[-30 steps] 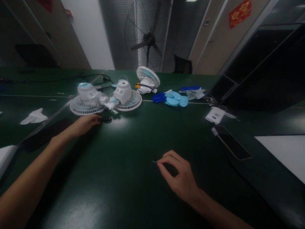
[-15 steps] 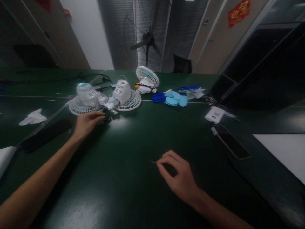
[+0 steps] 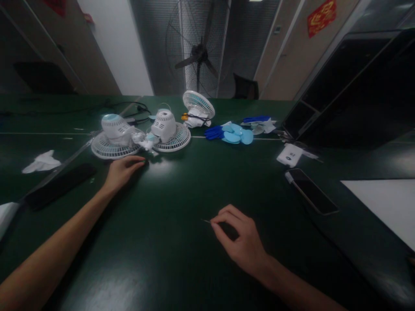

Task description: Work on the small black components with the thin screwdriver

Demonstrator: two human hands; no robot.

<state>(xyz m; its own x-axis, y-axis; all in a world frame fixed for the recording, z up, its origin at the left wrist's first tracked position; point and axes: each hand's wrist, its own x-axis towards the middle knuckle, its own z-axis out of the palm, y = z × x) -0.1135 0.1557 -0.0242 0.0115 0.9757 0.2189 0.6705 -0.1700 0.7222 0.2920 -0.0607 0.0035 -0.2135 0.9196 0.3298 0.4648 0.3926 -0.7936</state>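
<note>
Pinching a thin, metallic-looking sliver in our right hand, we narrow our left hand, contents unclear, beside the leftmost white plastic fan.

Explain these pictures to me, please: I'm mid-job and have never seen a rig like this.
There is no robot here, just a person's bare hands. Every picture comes from one head-worn camera looking forward and down.

The right hand pinches a thin piece, too small to identify. The left hand reaches near the fans; whether it holds anything is unclear.

The green table bears three small white fans, blue gloves, light-blue blades, a phone and a white box. A large fan stands beyond.
</note>
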